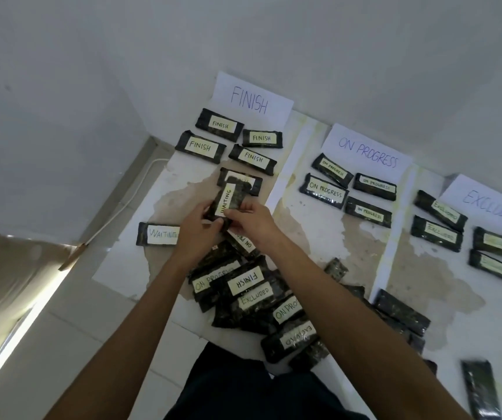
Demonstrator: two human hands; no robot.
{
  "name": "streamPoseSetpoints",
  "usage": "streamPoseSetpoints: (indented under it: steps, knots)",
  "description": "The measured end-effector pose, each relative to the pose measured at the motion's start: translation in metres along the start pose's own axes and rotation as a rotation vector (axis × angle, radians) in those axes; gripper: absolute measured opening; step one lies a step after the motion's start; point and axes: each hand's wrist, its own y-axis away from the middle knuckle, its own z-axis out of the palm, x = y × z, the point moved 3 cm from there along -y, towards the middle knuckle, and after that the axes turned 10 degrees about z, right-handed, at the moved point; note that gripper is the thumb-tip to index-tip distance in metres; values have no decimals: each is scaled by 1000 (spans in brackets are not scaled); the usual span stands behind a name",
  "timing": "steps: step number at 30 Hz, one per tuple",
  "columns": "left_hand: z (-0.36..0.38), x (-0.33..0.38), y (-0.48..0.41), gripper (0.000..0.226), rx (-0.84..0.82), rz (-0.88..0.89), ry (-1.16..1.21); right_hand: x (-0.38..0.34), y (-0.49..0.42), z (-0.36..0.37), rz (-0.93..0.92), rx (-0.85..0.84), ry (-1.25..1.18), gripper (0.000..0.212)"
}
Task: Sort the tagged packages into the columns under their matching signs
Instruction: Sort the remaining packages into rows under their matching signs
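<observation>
Past the dark shorts [243, 389], the left hand [196, 230] and right hand [255, 221] both pinched the WAITING package [227, 201] near the pile [252, 295].

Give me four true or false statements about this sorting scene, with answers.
1. Both the left hand and the right hand hold the WAITING package. True.
2. The FINISH sign lies right of the EXCLUDED sign. False: it lies left, with the ON PROGRESS sign between.
3. Four placed packages lie under the ON PROGRESS sign. True.
4. The second WAITING package lies under the EXCLUDED sign. False: it lies far left, beside the left hand.
</observation>
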Motion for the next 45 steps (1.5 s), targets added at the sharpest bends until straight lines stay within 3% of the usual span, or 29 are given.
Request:
streamPoseSetpoints:
  steps: [3,5,8,10,12,15,21,28,45]
  knots:
    - [15,-3,7,35,-7,-129,241,15,12,-19,56,-10,-97,24]
    - [23,-1,11,33,-36,-161,274,20,20,-37,24,110,31,49]
    - [33,9,15,33,-150,-119,194,10,41,-73,-393,346,521,86]
    - [43,19,17,34,-240,-65,122,7,54,-91,-629,312,915,86]
    - [54,28,19,35,-317,-33,85,10,61,-106,-681,231,1214,81]
    - [74,44,25,34,-415,22,39,17,68,-131,-699,262,1403,69]
    - [124,62,44,33,-546,91,-35,41,94,-182,-723,380,1468,63]
    - [186,90,81,38,-534,238,-111,83,137,-253,-695,507,1341,62]
    - [366,142,158,44,-797,716,-359,182,228,-448,-371,803,1141,60]
